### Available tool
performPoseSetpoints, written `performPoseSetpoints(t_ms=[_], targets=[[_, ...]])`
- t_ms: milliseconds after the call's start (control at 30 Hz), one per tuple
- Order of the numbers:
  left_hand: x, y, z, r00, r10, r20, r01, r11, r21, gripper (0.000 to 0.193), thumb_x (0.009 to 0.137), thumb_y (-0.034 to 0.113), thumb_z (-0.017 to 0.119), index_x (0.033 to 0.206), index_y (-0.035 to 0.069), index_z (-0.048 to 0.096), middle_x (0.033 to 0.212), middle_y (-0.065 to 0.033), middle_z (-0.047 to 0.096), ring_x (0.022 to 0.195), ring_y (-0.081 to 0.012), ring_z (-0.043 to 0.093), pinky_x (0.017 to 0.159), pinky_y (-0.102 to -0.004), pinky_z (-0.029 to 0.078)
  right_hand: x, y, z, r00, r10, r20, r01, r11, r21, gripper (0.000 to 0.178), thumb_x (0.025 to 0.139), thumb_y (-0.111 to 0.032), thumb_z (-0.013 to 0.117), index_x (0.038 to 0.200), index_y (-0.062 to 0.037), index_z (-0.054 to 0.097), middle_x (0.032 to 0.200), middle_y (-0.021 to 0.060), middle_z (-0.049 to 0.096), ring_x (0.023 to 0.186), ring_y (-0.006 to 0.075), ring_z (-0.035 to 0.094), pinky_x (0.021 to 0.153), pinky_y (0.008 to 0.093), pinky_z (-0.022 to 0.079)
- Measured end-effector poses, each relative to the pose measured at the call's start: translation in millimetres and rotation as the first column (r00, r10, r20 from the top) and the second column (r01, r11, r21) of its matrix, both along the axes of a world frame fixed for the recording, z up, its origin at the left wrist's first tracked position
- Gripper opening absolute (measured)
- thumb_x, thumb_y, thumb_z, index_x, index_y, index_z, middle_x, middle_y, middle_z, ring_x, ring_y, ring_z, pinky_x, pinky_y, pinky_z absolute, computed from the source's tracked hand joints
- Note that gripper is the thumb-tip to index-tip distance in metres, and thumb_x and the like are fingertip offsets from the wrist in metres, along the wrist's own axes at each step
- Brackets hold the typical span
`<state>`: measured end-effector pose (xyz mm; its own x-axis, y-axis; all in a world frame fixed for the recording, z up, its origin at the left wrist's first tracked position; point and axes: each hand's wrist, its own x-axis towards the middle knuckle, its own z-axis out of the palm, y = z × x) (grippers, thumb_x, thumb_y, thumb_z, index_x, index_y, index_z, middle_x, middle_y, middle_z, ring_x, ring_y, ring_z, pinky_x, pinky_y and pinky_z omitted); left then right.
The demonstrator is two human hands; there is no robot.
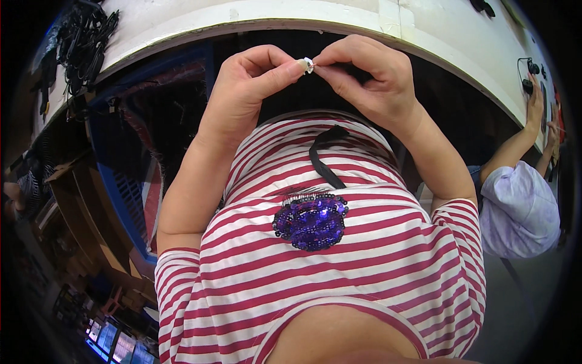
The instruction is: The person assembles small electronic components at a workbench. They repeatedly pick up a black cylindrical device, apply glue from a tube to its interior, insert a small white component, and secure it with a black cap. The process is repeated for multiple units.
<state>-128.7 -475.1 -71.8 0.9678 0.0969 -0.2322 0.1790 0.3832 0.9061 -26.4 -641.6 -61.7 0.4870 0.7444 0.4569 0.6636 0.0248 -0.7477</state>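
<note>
Near the table's front edge, my two hands meet at a tiny white piece (309, 65), which looks like a small plastic part; its exact kind is too small to tell. My left hand (253, 82) is closed, pinching the piece between thumb and forefinger. From the other side my right hand (374, 77) comes in with thumb and forefinger pressed together at the piece's right edge. A thin reddish strand seems to show at those fingertips, but most of it is hidden by them.
A white table (267, 12) curves across the top. Bundled black cables (85, 45) lie at its left end. Below stands a blue plastic crate (124, 188), beside cardboard boxes (91, 212). At the right, a person in a pale purple top (521, 209) works at the table.
</note>
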Motion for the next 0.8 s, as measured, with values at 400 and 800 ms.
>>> performPoseSetpoints(t_ms=[400,800], targets=[[0,-22,-6,0.968,0.249,0.004,-0.249,0.966,-0.063,0.009,0.082,0.012,0.062,0.080,0.004,0.060,0.076,-0.0005,0.056,0.066,-0.0049,0.046,0.060,-0.0184,0.037,-14,3,-19,0.968,-0.175,0.178,0.150,0.978,0.144,0.021,0.069,-0.001,0.068,0.089,-0.0038,0.065,0.074,0.0075,0.063,0.060,0.0169,0.061,0.051,0.0234,0.049],[0,-20,-18,0.967,0.180,-0.182,-0.237,0.897,-0.374,0.009,0.083,0.014,0.060,0.083,0.006,0.060,0.071,0.0019,0.051,0.065,-0.0052,0.044,0.059,-0.0196,0.036,-10,7,-25,0.927,-0.140,0.347,0.101,0.986,0.129,0.025,0.071,-0.001,0.066,0.096,-0.0058,0.064,0.077,0.0062,0.064,0.069,0.0191,0.061,0.066,0.0292,0.049]])
